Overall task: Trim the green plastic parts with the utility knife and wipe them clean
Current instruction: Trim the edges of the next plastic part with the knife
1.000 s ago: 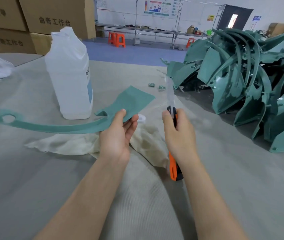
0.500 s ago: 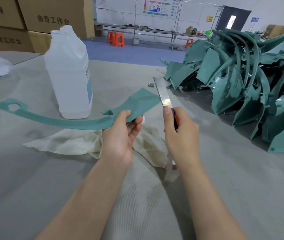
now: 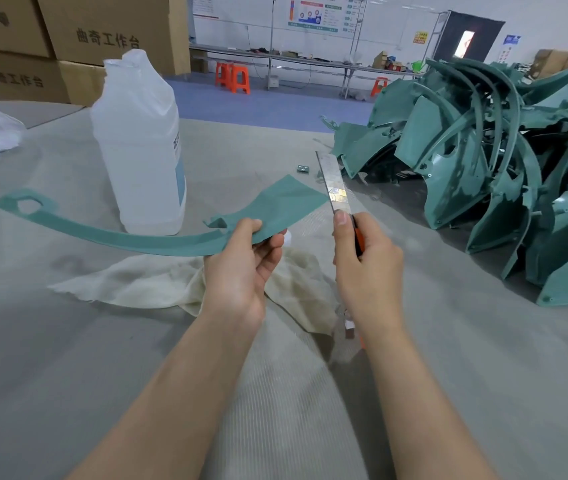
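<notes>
My left hand (image 3: pixel 241 268) grips a long curved green plastic part (image 3: pixel 137 237) near its wide flat end, and holds it above the table. The part's thin arm runs left to a looped tip. My right hand (image 3: pixel 362 268) grips an orange utility knife (image 3: pixel 332 188) with its long blade extended upward. The blade's edge touches the right tip of the part's wide end. A crumpled off-white cloth (image 3: pixel 157 282) lies on the table under both hands.
A large white plastic jug (image 3: pixel 140 147) stands behind the part. A big heap of green plastic parts (image 3: pixel 483 174) fills the right side. Small green offcuts (image 3: pixel 303 168) lie beyond the blade. Cardboard boxes (image 3: pixel 67 39) are stacked at back left on the grey table (image 3: pixel 67 375).
My right hand turned the knife upright and brought the blade against the wide end of the part. My left hand raised the part slightly.
</notes>
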{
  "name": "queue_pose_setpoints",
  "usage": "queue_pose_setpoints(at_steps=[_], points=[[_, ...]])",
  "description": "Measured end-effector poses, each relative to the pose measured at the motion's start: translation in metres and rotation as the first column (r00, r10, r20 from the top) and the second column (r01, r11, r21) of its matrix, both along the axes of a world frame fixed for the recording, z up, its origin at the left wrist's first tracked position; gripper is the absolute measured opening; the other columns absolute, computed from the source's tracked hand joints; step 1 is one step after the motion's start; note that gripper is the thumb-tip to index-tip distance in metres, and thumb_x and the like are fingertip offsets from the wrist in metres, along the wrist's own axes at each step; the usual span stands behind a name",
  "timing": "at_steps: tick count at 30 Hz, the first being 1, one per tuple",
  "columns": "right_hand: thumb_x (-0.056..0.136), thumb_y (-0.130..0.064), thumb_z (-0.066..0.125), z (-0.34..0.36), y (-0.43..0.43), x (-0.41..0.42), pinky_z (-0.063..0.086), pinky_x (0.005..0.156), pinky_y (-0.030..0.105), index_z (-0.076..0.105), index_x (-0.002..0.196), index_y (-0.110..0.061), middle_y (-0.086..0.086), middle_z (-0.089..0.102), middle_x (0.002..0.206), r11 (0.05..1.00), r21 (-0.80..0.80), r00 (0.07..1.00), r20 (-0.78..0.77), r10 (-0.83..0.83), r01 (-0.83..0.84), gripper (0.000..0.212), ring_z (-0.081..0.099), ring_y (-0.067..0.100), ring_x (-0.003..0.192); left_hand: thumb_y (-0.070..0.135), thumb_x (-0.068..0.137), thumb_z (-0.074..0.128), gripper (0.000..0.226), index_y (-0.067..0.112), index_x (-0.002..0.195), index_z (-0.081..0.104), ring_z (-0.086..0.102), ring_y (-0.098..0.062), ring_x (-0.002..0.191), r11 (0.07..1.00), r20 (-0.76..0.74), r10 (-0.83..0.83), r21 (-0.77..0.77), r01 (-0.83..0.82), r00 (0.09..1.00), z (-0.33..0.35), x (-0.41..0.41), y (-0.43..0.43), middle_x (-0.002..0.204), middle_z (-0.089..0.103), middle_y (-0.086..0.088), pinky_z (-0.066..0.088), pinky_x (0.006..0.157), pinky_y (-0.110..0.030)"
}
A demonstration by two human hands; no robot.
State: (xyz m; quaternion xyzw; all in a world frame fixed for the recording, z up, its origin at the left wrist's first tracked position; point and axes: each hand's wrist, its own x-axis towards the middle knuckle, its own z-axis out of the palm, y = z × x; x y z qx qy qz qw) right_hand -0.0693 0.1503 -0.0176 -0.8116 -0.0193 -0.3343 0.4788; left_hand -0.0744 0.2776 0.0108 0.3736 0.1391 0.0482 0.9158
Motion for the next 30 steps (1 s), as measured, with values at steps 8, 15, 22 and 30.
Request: queue_pose_setpoints(at_steps=[8,15,22,30], points=[[0.1,-0.04,0.044,0.001,0.0,0.001,0.038,0.056,0.035,0.049,0.073,-0.008,0.015,0.054,0.063,1.0,-0.006,1.0,-0.01,-0.002,0.002,0.042,0.047,0.024,0.058,0.006,0.09,0.054,0.007,0.006,0.09,0.061,0.056,-0.005,0.045,1.0,0.0,-0.006,0.001,0.006,1.0,0.001,0.0,0.0,0.064,0.067,-0.006,0.049,0.048,-0.015],[0.098,-0.045,0.043,-0.001,0.003,0.002,0.03,0.048,0.023,0.04,0.065,-0.019,-0.006,0.037,0.052,0.998,-0.059,0.999,-0.018,0.037,-0.038,0.041,0.035,0.01,0.05,0.006,0.09,0.055,0.007,0.004,0.095,0.06,0.057,-0.005,0.045,1.0,-0.003,0.009,0.008,-0.009,1.0,0.0,0.001,0.001,0.071,0.068,-0.009,0.049,0.048,-0.016],[0.098,-0.044,0.047,-0.004,0.008,0.001,0.028,0.046,0.021,0.034,0.058,-0.034,-0.01,0.04,0.049,0.988,-0.116,0.995,-0.028,0.099,-0.102,0.043,0.036,0.011,0.048,0.005,0.089,0.055,0.009,0.003,0.095,0.062,0.057,-0.006,0.047,1.0,0.0,-0.006,0.002,0.006,1.0,-0.001,0.001,0.0,0.075,0.069,-0.01,0.049,0.049,-0.016],[0.095,-0.045,0.048,0.006,0.003,-0.002,0.044,0.046,0.031,0.059,0.073,-0.025,0.001,0.051,0.053,0.972,0.106,0.975,-0.053,0.217,-0.211,0.032,0.048,0.017,0.046,0.005,0.09,0.056,0.008,0.006,0.097,0.06,0.059,-0.006,0.048,0.999,0.03,0.034,0.01,-0.034,0.999,0.0,0.003,0.003,0.073,0.067,-0.006,0.049,0.05,-0.016]])
